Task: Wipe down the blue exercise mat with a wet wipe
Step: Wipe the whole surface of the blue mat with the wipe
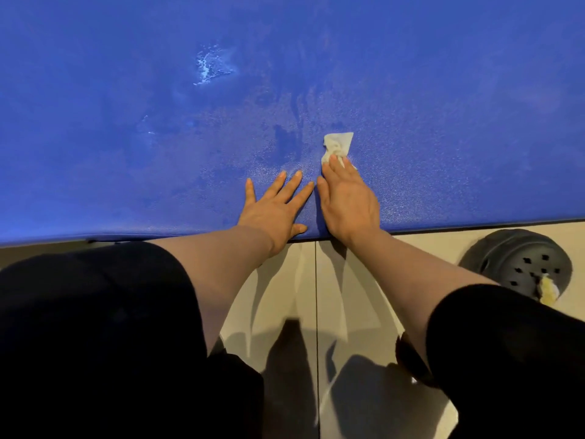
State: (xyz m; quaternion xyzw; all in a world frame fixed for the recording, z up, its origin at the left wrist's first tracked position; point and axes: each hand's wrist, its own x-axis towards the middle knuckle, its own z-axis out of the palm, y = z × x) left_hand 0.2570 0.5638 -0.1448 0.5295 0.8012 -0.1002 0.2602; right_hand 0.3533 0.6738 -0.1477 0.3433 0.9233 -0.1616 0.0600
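The blue exercise mat (126,137) fills the upper half of the head view, its near edge running across the floor. A crumpled white wet wipe (338,143) lies on it near the middle. My right hand (346,198) lies flat on the mat with straight fingers pressing the near part of the wipe. Just to its left, my left hand (275,207) rests flat on the mat with fingers spread. A whitish smear (210,66) and damp streaks mark the mat farther away.
Beige floor tiles (304,280) lie in front of the mat. A black perforated clog shoe (519,261) sits on the floor at the right, with a yellowish scrap (549,291) beside it. My dark-clothed knees fill the lower corners.
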